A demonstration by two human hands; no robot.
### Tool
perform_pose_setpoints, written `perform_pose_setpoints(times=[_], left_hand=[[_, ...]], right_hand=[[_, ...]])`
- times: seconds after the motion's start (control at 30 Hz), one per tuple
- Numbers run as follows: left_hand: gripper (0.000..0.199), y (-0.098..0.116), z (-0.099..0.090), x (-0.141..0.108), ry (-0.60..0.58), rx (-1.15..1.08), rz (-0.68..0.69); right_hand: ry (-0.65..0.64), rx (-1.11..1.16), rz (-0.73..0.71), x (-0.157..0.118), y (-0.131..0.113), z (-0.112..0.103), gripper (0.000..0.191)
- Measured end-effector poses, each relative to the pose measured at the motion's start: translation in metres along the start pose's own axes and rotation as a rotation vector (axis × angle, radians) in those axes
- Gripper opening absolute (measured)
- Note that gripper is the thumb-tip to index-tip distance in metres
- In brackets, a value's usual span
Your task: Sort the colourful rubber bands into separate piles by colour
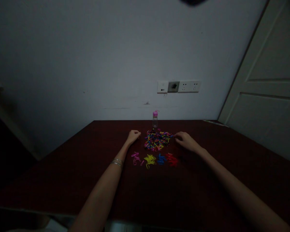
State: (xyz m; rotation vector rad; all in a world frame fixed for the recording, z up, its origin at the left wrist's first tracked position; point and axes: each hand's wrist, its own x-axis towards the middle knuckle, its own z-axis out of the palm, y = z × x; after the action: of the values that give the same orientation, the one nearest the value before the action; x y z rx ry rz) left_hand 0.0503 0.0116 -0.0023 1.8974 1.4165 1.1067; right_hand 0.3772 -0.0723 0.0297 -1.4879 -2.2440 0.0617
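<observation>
A mixed heap of small coloured rubber bands (157, 140) lies on the dark red table between my hands. At its right edge my right hand (185, 140) has thumb and fingers pinched, with a blue rubber band (171, 136) at the fingertips. To the left of the heap, my left hand (133, 136) rests with its fingers curled closed; whatever they may hold is hidden. Nearer to me, bands lie sorted by colour: pink bands (135, 158), yellow bands (150, 159), blue bands (161, 159) and red bands (171, 159).
Behind the heap stands a small clear bottle (155, 122) with a pink cap. The dark red table (70, 161) meets a pale wall with a row of sockets (188, 86). A panelled white door (268, 87) is at the right. The room is dim.
</observation>
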Motion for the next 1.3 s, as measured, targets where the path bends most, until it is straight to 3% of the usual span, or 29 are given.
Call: perform_pose_setpoints(times=[0.13, 0.23, 0.6, 0.77, 1.17, 1.3], left_hand=[[0.020, 0.004, 0.000, -0.001, -0.014, -0.005, -0.015], [0.015, 0.005, 0.000, -0.002, -0.036, 0.001, -0.021], [0.029, 0.015, -0.001, -0.015, -0.155, 0.342, 0.200], [0.022, 0.019, -0.001, -0.020, -0.170, 0.414, 0.252], [0.018, 0.022, -0.002, -0.021, -0.090, 0.425, 0.219], [0.020, 0.036, -0.004, -0.021, -0.098, 0.390, 0.231]], right_hand=[[-0.011, 0.008, 0.132, -0.015, 0.036, 0.017, 0.035], [0.015, -0.003, 0.171, -0.022, 0.046, 0.028, 0.038], [0.034, -0.104, 0.185, -0.025, 0.038, 0.033, 0.040], [0.043, -0.113, 0.171, -0.025, 0.037, 0.033, 0.039], [0.034, -0.110, 0.173, -0.026, 0.037, 0.033, 0.040], [0.039, -0.108, 0.179, -0.026, 0.038, 0.033, 0.040]])
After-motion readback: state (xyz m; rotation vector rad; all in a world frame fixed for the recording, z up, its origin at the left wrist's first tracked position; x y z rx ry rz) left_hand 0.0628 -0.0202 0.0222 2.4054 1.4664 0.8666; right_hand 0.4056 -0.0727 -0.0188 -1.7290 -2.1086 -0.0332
